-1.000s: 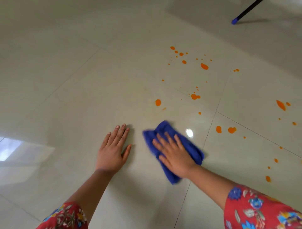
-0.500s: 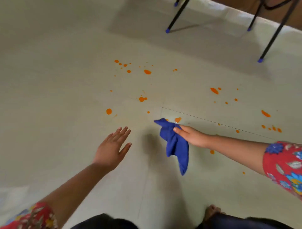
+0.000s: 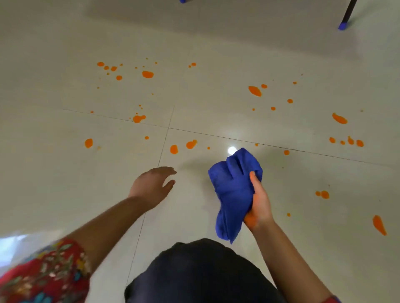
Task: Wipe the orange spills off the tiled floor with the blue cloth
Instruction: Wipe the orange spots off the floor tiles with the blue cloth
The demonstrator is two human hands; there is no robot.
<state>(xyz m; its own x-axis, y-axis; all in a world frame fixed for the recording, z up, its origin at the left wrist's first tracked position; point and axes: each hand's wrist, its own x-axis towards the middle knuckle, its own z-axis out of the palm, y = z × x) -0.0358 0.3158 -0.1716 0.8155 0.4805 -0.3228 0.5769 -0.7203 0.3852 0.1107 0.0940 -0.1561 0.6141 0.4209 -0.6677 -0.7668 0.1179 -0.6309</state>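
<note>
My right hand point(image 3: 258, 203) grips the bunched blue cloth point(image 3: 233, 190) and holds it up off the pale tiled floor point(image 3: 65, 173); orange stains show on the palm. My left hand point(image 3: 152, 187) hovers open to the left of the cloth, fingers loosely curved, holding nothing. Orange spills point(image 3: 191, 144) dot the tiles ahead, just beyond both hands. More drops lie at the far left point(image 3: 147, 74), the far right point(image 3: 255, 90) and the near right point(image 3: 379, 225).
A black chair leg with a blue foot point(image 3: 344, 25) stands at the top right, and another blue foot point(image 3: 183, 1) pokes in at the top edge. My dark-clothed knee point(image 3: 201, 272) fills the bottom centre. Grout lines cross near the middle.
My right hand lifted the cloth off the floor, swung it right and drew it back towards me. My left hand came up off the tile. The view pulled back and my knee came into view.
</note>
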